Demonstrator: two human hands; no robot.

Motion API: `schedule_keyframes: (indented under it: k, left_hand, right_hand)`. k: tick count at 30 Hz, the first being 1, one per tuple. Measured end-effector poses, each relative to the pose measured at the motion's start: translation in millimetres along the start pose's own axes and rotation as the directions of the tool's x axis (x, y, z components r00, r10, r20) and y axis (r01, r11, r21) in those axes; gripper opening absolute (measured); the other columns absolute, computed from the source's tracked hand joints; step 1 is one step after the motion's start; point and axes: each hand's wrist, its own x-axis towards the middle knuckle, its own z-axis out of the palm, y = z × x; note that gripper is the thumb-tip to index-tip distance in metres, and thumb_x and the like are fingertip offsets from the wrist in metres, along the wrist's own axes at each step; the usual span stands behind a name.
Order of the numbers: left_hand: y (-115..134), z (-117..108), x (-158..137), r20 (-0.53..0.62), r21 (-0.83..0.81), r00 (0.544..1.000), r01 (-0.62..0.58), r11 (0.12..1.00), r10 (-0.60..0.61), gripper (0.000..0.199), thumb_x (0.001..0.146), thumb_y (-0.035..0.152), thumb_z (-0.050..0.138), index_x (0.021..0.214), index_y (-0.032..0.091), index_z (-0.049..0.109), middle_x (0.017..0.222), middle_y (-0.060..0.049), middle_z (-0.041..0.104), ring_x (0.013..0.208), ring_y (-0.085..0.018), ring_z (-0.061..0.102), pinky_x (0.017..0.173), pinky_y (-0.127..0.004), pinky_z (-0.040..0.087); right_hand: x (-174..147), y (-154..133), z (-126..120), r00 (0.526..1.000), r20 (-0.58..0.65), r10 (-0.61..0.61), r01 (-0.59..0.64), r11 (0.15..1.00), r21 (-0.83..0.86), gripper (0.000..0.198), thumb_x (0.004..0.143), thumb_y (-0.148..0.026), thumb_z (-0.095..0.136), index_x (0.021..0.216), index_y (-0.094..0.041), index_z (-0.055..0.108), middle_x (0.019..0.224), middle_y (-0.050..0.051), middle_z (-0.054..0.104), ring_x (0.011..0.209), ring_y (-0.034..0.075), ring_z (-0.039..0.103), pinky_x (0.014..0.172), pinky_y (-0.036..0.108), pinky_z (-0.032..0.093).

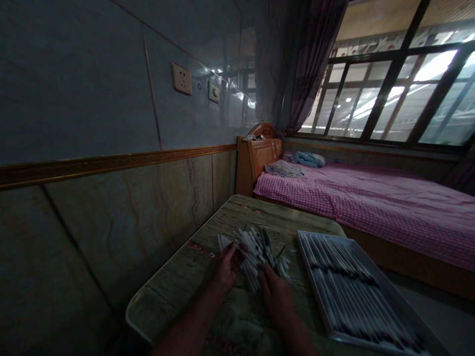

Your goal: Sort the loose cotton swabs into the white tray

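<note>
A loose pile of slim white pen-like sticks, some with dark parts, lies spread on the table. My left hand is at the pile's left side, thumb and fingers closed on a white stick among the others. On the near right side of the pile, my right hand has its fingers curled down against the sticks; what lies inside them is hidden. To the right, a shallow pale tray holds two rows of similar white sticks with dark ends, laid side by side. Dim light and blur hide fine detail.
The small table has a marble pattern and rounded corners, and stands close to the tiled wall. Beyond it is a bed with a pink checked cover and wooden headboard. The tray reaches the table's right edge.
</note>
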Motion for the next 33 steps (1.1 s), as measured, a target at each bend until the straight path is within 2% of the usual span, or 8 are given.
schedule_keyframes:
  k: [5, 8, 12, 17, 24, 33]
  left_hand:
    - [-1, -3, -3, 0.058, 0.118, 0.989, -0.142, 0.983, 0.136, 0.041, 0.059, 0.036, 0.082, 0.088, 0.018, 0.06, 0.075, 0.0, 0.071, 0.065, -0.014, 0.068, 0.062, -0.025, 0.054]
    - [-2, -5, -2, 0.093, 0.219, 0.974, -0.224, 0.95, 0.208, 0.049, 0.056, 0.043, 0.083, 0.093, 0.018, 0.063, 0.074, 0.001, 0.068, 0.065, -0.014, 0.067, 0.063, -0.027, 0.054]
    - [-4, -9, 1, 0.149, 0.313, 0.97, -0.232, 0.921, 0.194, 0.049, 0.058, 0.048, 0.081, 0.092, 0.016, 0.069, 0.075, -0.002, 0.068, 0.064, -0.013, 0.064, 0.058, -0.024, 0.05]
    - [-4, -11, 1, 0.191, 0.375, 0.965, -0.242, 0.895, 0.181, 0.045, 0.062, 0.049, 0.077, 0.091, 0.016, 0.07, 0.07, 0.0, 0.065, 0.061, -0.01, 0.06, 0.056, -0.02, 0.046]
    - [-5, -12, 5, 0.156, 0.359, 0.966, -0.249, 0.9, 0.205, 0.044, 0.057, 0.047, 0.08, 0.083, 0.017, 0.062, 0.064, 0.004, 0.059, 0.056, -0.008, 0.054, 0.051, -0.019, 0.041]
    - [-3, -10, 4, 0.169, 0.366, 0.97, -0.228, 0.902, 0.177, 0.044, 0.055, 0.047, 0.081, 0.079, 0.015, 0.062, 0.058, 0.006, 0.054, 0.05, -0.007, 0.047, 0.047, -0.019, 0.036]
  right_hand:
    - [0, 2, -2, 0.998, -0.067, 0.002, 0.006, 0.993, 0.119, 0.036, 0.093, -0.037, 0.038, 0.11, -0.021, 0.065, 0.1, 0.007, 0.073, 0.087, 0.021, 0.07, 0.074, 0.029, 0.051]
    - [2, 5, -5, 0.993, -0.118, 0.03, -0.007, 0.982, 0.19, 0.036, 0.091, -0.038, 0.04, 0.107, -0.02, 0.067, 0.102, 0.007, 0.073, 0.092, 0.021, 0.068, 0.079, 0.029, 0.051]
    - [4, 8, -8, 0.982, -0.168, 0.086, -0.039, 0.963, 0.267, 0.035, 0.089, -0.041, 0.043, 0.101, -0.02, 0.069, 0.098, 0.007, 0.073, 0.09, 0.021, 0.067, 0.08, 0.029, 0.051]
    - [4, 9, -11, 0.979, -0.165, 0.122, -0.067, 0.949, 0.308, 0.034, 0.087, -0.042, 0.045, 0.098, -0.021, 0.07, 0.097, 0.006, 0.073, 0.091, 0.022, 0.066, 0.08, 0.03, 0.05]
    - [7, 10, -15, 0.97, -0.192, 0.146, -0.071, 0.933, 0.352, 0.034, 0.085, -0.042, 0.048, 0.096, -0.02, 0.071, 0.095, 0.008, 0.073, 0.09, 0.022, 0.066, 0.081, 0.031, 0.05]
    - [6, 9, -16, 0.976, -0.187, 0.11, -0.042, 0.941, 0.336, 0.032, 0.086, -0.041, 0.048, 0.095, -0.02, 0.071, 0.095, 0.007, 0.073, 0.089, 0.022, 0.066, 0.078, 0.03, 0.05]
